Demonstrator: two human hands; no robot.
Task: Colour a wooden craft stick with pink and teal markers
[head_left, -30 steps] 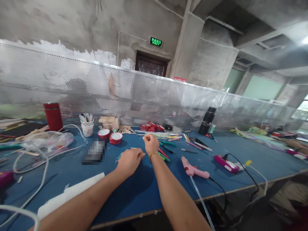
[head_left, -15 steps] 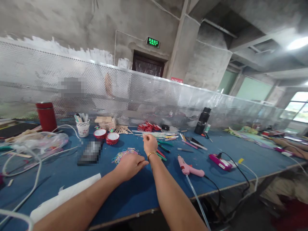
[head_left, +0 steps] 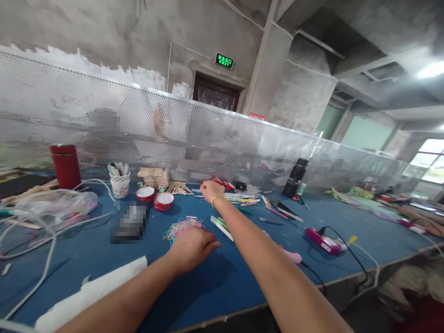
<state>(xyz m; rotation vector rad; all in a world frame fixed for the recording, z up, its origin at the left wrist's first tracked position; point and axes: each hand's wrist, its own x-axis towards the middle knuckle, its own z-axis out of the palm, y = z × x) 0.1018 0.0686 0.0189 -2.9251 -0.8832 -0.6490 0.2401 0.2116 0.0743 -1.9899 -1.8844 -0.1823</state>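
Note:
My left hand [head_left: 194, 248] is held over the near side of a heap of coloured rubber bands [head_left: 178, 227]. Its thumb and fingers are pressed together, and whatever may be between them is too small to see. Stretched forward, my right hand [head_left: 211, 190] wears a bracelet and is beside the red ring-shaped items [head_left: 226, 183] and thin sticks at the back of the table. Its fingers are curled, their tips hidden behind the hand. Green and white pens [head_left: 222, 227] lie beneath the right forearm. That forearm covers most of a pink glue gun [head_left: 293, 255].
Two red-rimmed round containers [head_left: 163, 201], a cup of pens [head_left: 120, 184] and stacked wooden pieces [head_left: 153, 176] stand at back left. A red flask [head_left: 65, 166], black bottle [head_left: 294, 178], phone [head_left: 130, 222], white paper [head_left: 93, 296] and purple power strip [head_left: 322, 241] also occupy the blue table.
My right hand has moved forward and slightly left, toward the red items, its forearm now covering the glue gun. The left hand has shifted slightly right, still pinched.

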